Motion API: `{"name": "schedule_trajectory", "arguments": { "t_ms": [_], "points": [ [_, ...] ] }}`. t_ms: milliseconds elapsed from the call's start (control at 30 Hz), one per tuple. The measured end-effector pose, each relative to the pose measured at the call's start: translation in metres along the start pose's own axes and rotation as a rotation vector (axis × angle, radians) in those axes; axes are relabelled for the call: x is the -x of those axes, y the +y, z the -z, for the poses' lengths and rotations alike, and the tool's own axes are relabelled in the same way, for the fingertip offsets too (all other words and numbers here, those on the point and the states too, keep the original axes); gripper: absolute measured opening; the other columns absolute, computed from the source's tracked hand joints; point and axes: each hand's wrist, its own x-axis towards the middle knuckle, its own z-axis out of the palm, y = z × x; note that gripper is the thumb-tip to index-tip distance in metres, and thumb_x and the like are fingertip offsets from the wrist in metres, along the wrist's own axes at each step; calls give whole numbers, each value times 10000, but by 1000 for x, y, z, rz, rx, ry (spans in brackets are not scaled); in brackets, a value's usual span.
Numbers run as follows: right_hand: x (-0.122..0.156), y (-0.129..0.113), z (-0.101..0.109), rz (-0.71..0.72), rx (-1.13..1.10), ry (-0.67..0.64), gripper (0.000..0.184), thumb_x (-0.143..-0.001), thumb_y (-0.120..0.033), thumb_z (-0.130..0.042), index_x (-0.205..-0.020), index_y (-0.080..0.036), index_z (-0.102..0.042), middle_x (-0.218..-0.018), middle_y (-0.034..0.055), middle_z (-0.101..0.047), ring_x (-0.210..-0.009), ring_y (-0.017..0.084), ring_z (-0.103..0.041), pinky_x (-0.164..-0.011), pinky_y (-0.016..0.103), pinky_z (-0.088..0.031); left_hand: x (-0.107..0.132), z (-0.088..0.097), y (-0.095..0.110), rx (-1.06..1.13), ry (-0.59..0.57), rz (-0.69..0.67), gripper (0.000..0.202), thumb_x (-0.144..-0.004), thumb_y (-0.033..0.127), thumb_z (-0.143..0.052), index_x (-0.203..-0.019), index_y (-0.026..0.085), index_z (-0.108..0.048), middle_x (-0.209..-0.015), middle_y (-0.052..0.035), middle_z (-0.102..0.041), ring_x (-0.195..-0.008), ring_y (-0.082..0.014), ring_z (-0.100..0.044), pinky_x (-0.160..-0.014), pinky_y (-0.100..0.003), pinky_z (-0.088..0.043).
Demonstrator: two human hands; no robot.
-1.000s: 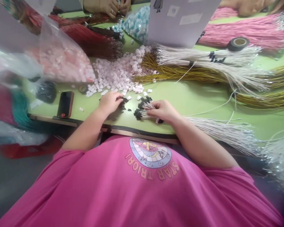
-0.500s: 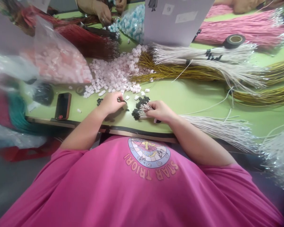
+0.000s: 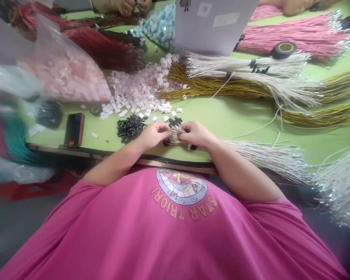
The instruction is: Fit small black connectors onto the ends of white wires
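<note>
My right hand [image 3: 196, 134] is closed around a bundle of white wires [image 3: 175, 137], whose silvery ends point left. Black plastic connector housings [image 3: 175, 122] sit at the wire ends, partly hidden by my fingers. My left hand [image 3: 155, 135] is pinched at those ends, close to the right fingertips. A small black connector housing was in its grip a moment ago; the fingers now mostly cover it. Just left of this hand lies a pile of loose black connector housings [image 3: 130, 128]. The bundle's long tails [image 3: 259, 157] run out to the right beneath my right forearm.
Loose white connectors [image 3: 142, 87] spread behind my hands, beside a plastic bag of pinkish pieces [image 3: 72, 77]. A phone [image 3: 74, 129] lies left. White wires [image 3: 251, 64], yellow wires [image 3: 221, 87] and black tape [image 3: 285, 49] are behind right. Another person's hands [image 3: 128, 6] are across the table.
My left hand has moved right, from over the black pile to the wire ends, uncovering the pile. My right hand still holds the bundle. The whole view has shifted slightly.
</note>
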Motion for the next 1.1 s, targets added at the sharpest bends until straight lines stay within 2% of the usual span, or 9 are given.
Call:
{"name": "schedule_trajectory", "arguments": {
  "t_ms": [100, 200, 267, 400, 600, 800, 900, 1100],
  "points": [
    [2, -2, 1, 0, -14, -22, 51, -631, -207, -534, -661, -168, -543, -588, -19, -490, -466, 95, -496, -363, 209, -441, 1, -2, -1, 21, -11, 32, 164, -756, 282, -668, -735, 133, -605, -617, 4, -617, -530, -83, -556, -551, -231, -468],
    [3, -4, 4, 2, 10, -49, 67, -632, -206, -553, -684, -165, -558, -613, -8, -519, -496, 107, -513, -364, 210, -430, 4, -3, 0, 82, -39, 83, 121, -757, 201, -661, -846, 127, -627, -651, -9, -642, -580, -98, -595, -607, -252, -494],
    [3, -6, 5, 13, 44, -65, 51, -644, -203, -558, -677, -164, -550, -602, -7, -523, -499, 102, -506, -370, 201, -409, 4, -4, -2, 117, -42, 105, 113, -747, 154, -660, -851, 123, -630, -642, -21, -644, -596, -110, -608, -626, -270, -497],
    [3, -7, 6, 81, 108, -66, 116, -693, -188, -527, -590, -173, -475, -516, -31, -457, -453, 69, -430, -387, 191, -359, 1, -6, -8, 170, 44, 107, 110, -706, 146, -690, -788, 133, -617, -610, -11, -624, -528, -104, -571, -571, -278, -470],
    [2, -5, 5, 83, 58, -90, 150, -733, -200, -531, -606, -177, -456, -521, -41, -417, -466, 65, -410, -397, 183, -373, -2, -6, -14, 209, 170, 54, 168, -633, 169, -734, -748, 143, -616, -658, 9, -634, -505, -68, -510, -519, -234, -411],
    [0, -3, 5, 67, 29, -91, 144, -754, -211, -528, -622, -184, -475, -530, -37, -438, -458, 74, -423, -388, 201, -382, -2, -7, -16, 240, 160, 55, 194, -622, 201, -751, -761, 138, -633, -730, -13, -673, -664, -120, -612, -677, -286, -484],
    [0, -2, 5, 70, 37, -86, 138, -755, -208, -528, -628, -179, -481, -532, -32, -447, -455, 73, -429, -385, 197, -361, -1, -9, -15, 189, 145, 34, 213, -614, 230, -762, -768, 135, -649, -770, -24, -686, -708, -134, -625, -734, -310, -496],
    [0, -1, 1, 92, 117, -65, 156, -753, -229, -511, -614, -180, -458, -529, -33, -478, -418, 66, -439, -401, 207, -330, 1, -13, -17, -88, 138, -30, 167, -689, 268, -706, -811, 155, -692, -750, -28, -694, -663, -137, -615, -676, -297, -496]
  ]
}}
